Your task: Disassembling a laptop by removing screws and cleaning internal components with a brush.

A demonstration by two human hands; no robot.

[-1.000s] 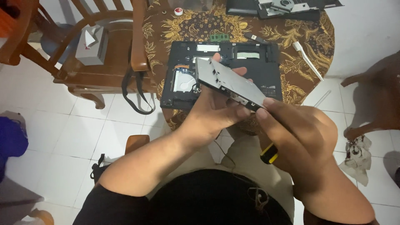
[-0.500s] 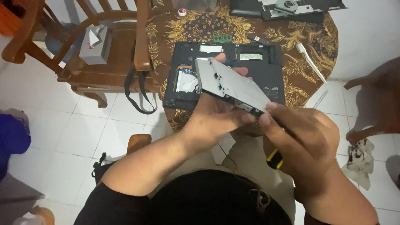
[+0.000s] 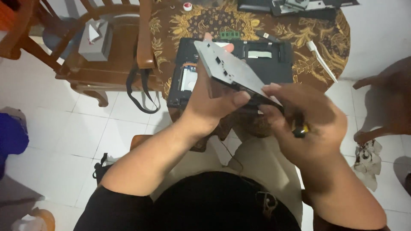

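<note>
My left hand grips a flat grey metal drive unit, holding it tilted above an opened black laptop base on a round table. My right hand touches the drive's lower right end and also holds a screwdriver with a black and yellow handle. The screwdriver's tip is hidden by my fingers. A green memory stick lies just beyond the laptop base.
The table wears a brown and gold patterned cloth. A white toothbrush-like tool lies at its right. More black laptop parts sit at the far edge. A wooden chair with a grey box stands left.
Both hands and the drive stay together over the laptop base. The drive has tipped slightly and my right hand has shifted closer along its lower end.
</note>
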